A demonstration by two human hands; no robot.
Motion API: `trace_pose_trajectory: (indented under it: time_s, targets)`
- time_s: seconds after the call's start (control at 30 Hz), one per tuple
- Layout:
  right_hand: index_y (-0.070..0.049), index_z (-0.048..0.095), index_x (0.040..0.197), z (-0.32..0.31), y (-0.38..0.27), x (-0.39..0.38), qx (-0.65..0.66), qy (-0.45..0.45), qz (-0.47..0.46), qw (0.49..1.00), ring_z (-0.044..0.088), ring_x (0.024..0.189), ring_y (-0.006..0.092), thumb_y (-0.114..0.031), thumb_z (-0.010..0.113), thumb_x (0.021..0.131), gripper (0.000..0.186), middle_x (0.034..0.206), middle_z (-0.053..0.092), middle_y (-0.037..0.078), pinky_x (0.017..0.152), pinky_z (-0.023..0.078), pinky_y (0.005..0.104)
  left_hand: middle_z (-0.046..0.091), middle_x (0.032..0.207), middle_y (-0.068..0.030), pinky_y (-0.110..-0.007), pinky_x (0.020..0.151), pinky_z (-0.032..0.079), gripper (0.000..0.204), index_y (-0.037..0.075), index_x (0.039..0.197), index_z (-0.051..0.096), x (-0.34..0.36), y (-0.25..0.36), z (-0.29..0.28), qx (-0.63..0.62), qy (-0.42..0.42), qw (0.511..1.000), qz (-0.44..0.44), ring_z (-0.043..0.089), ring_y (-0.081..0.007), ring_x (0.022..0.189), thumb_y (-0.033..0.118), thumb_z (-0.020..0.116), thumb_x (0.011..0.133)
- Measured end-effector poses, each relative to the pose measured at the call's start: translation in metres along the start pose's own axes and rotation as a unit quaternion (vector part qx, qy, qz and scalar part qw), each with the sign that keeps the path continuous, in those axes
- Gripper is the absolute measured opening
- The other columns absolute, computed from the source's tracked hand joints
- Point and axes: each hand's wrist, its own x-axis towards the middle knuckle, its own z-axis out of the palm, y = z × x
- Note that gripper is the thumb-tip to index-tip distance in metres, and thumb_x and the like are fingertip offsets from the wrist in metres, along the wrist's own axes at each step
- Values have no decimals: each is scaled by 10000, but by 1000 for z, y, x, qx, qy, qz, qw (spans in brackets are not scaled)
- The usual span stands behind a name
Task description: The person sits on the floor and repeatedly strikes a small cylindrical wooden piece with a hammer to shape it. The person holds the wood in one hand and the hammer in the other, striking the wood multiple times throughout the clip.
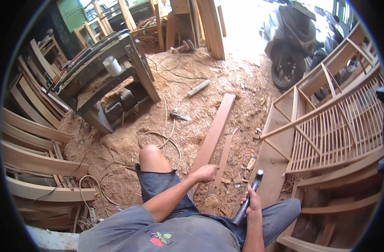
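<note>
My left hand (205, 173) is closed in a fist over the near part of a long reddish wooden board (214, 133), which runs away from me between my legs. Whatever its fingers hold is too small to make out. In my right hand (252, 200), above my right thigh, is a hammer (258, 176) with a dark handle and a shiny round end pointing up and away. A narrow wooden strip (224, 157) lies just right of the board. Beside the near end of that strip is a round, pale wooden piece (211, 200).
Shavings cover the ground, with a cord (170, 140), a second hammer-like tool (180, 116) and a pale cylinder (198, 88) on it. A workbench (133, 63) with a white cup (112, 66) stands far left. Curved boards (45, 159) line the left, slatted frames (335, 126) the right. A motorbike (290, 46) is parked beyond.
</note>
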Motion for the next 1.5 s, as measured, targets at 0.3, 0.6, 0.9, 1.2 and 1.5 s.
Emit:
trace_pose_trajectory:
  time_s: [0.3,0.6,0.9,1.2,1.5]
  targets:
    - [-173,498,815,-10,8,24,-3,44,32,999,512,483,146,-398,780,941,382,616,484,-21,460,471,343,584,1486,-147,-433,1187,417,848,92,1523,500,-96,26,22,-196,-102,930,292,559,-300,1364,147,883,768]
    - [-176,508,878,-15,17,42,-21,17,33,999,515,486,162,-388,781,939,351,632,490,-14,465,486,377,698,1062,-110,-385,881,546,498,41,1139,647,-104,32,56,-278,77,897,335,692,-256,1012,245,939,790]
    - [-154,501,883,-16,21,40,-24,47,29,998,541,521,153,-390,787,933,375,647,505,4,482,494,346,719,989,-84,-354,823,563,386,60,1066,671,-100,37,56,-265,150,902,305,710,-196,933,248,916,835]
    - [-135,529,925,-10,24,37,-18,45,25,999,529,507,169,-367,810,928,365,652,510,17,475,484,374,704,894,-57,-334,751,557,407,58,1022,662,-103,47,46,-259,184,903,290,688,-157,851,290,932,824]
    - [-174,552,874,-16,27,47,-33,69,60,995,496,491,135,-376,787,949,318,638,475,-31,464,488,347,700,876,-99,-349,723,547,380,59,1006,650,-102,47,57,-290,217,891,276,690,-184,818,262,917,827]
